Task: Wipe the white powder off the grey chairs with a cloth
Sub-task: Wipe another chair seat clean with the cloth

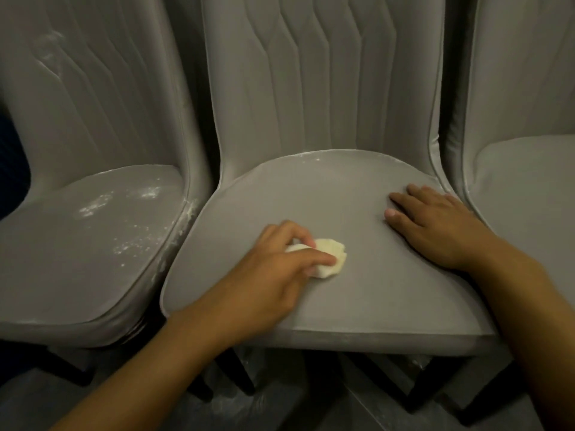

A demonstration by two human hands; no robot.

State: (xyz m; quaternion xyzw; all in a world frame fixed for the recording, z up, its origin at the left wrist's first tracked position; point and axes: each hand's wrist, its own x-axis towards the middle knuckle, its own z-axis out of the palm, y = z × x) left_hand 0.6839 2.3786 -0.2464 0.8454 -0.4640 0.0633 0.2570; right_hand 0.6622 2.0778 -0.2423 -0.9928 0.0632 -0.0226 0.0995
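Note:
Three grey padded chairs stand side by side. On the seat of the middle chair (357,275), my left hand (273,275) grips a small crumpled white cloth (426,255) and holds it against the fabric near the seat's centre. My right hand (435,225) lies flat with straight fingers on the right part of the same seat. A thin line of white powder (311,157) shows along that seat's back edge. The left chair (77,275) carries scattered white powder (124,219) on its seat, its right edge and its backrest.
The right chair (529,188) stands close against the middle one, only partly in view. Dark chair legs and a grey floor (295,409) dusted with faint powder lie below the seats. A dark blue object (12,157) sits at the far left edge.

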